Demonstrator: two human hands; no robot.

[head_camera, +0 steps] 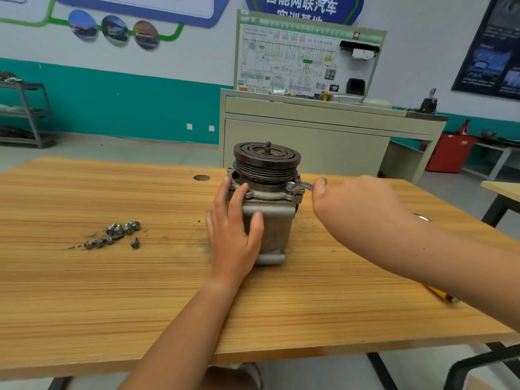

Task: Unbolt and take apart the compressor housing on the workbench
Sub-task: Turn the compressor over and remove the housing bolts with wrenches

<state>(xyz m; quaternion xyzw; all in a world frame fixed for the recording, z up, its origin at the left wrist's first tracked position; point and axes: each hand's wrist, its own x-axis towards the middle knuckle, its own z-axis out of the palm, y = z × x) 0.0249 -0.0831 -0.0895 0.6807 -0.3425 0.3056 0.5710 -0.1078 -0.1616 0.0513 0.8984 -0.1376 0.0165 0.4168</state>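
A grey metal compressor housing (277, 220) stands upright in the middle of the wooden workbench (112, 291), with a dark grooved pulley (266, 161) on top. My left hand (235, 229) rests flat against the housing's left side, fingers straight and spread. My right hand (357, 201) grips a small silver wrench (299, 186), whose head sits on a bolt at the right edge of the upper flange. Several loose bolts (118, 235) lie on the bench to the left.
A yellow-handled tool (440, 295) lies near the bench's right edge, partly behind my right forearm. A round cable hole (201, 177) sits behind the compressor. A beige training cabinet (323, 136) stands beyond the bench, and a second table (503, 190) at far right.
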